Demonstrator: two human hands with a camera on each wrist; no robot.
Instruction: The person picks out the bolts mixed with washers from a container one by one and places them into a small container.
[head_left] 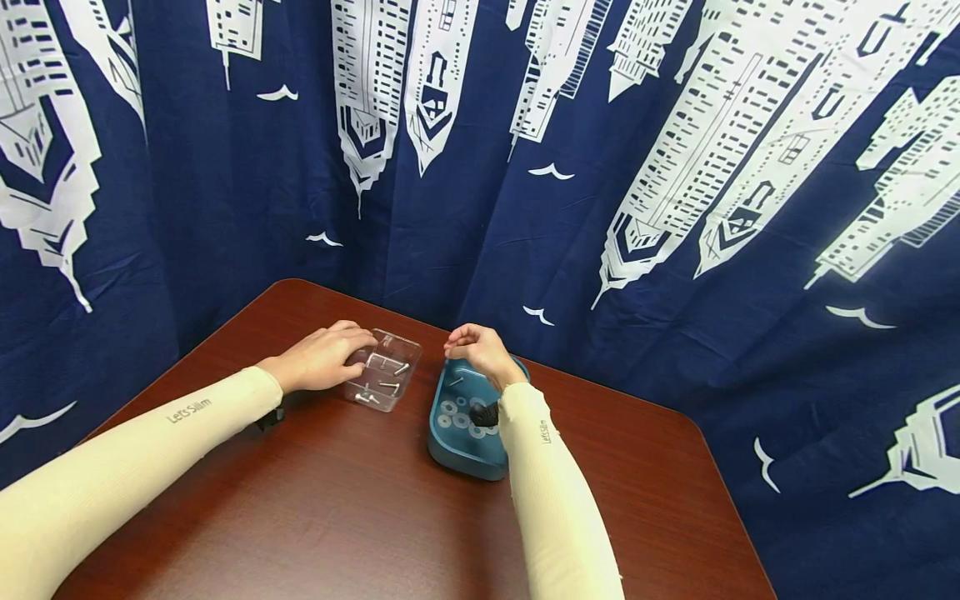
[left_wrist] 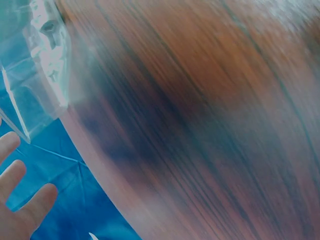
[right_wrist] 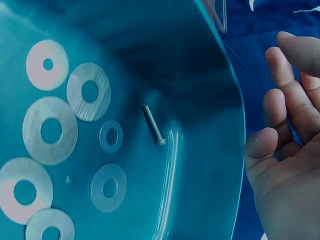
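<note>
My left hand (head_left: 322, 357) is at the left side of a clear plastic compartment box (head_left: 403, 343), its fingers reaching over the far left corner. Several small screws (head_left: 390, 385) lie in the box. In the left wrist view the fingers (left_wrist: 37, 205) are spread, just below the box. My right hand (head_left: 482, 350) hovers over the far end of a blue tray (head_left: 457, 457), fingers loosely curled, thumb close to the index finger, and nothing shows between them. Inside the tray lie one metal screw (right_wrist: 154, 125) and several flat washers (right_wrist: 50, 131) of different sizes.
Both things stand on a dark reddish-brown wooden table (head_left: 337, 500), the box left of the tray. A navy curtain (head_left: 450, 250) with white buildings hangs behind the table's far edge. A black wrist camera (head_left: 483, 414) on the right arm overlaps the tray in the head view.
</note>
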